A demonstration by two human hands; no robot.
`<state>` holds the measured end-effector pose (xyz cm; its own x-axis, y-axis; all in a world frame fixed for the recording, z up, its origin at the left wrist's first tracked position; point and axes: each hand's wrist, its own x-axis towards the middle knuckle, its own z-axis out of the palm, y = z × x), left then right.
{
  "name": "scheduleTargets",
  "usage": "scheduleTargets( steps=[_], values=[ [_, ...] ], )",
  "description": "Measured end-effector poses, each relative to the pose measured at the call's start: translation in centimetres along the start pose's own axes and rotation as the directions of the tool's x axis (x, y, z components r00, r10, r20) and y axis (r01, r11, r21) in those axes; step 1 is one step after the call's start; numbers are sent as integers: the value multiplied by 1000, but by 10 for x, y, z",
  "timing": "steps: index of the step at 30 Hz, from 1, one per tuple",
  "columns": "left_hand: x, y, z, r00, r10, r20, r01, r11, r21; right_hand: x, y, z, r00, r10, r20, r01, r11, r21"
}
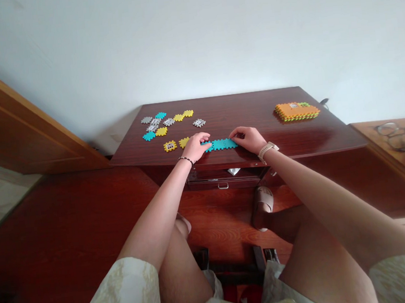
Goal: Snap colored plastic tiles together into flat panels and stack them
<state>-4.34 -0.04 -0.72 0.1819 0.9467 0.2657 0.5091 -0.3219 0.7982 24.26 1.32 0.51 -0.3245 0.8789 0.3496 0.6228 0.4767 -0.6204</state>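
Note:
A short strip of blue interlocking puzzle tiles (219, 144) lies flat near the table's front edge, between my hands. My left hand (195, 146) grips its left end, thumb and fingers around a blue tile that they partly cover. At the right end, my right hand (249, 139) is closed with thumb and fingertips on the edge of the strip. Just beyond my left hand lies a yellow puzzle tile (184, 143), partly hidden by it. Another yellow tile with a printed window pattern (169, 146) sits further left.
Loose grey, blue and yellow tiles (162, 131) are scattered at the table's back left. A lone grey tile (199, 122) lies beyond my left hand. Stacked orange and yellow-green tiles (296, 111) stand at the right. Glasses (391, 134) rest on a side surface.

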Motion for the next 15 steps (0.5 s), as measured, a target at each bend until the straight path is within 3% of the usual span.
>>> scheduleTargets(
  steps=[15],
  values=[
    [-22,11,-37,979,149,137,-168,976,139,-1,1,-1,1000,-6,-3,6,1000,12]
  ],
)
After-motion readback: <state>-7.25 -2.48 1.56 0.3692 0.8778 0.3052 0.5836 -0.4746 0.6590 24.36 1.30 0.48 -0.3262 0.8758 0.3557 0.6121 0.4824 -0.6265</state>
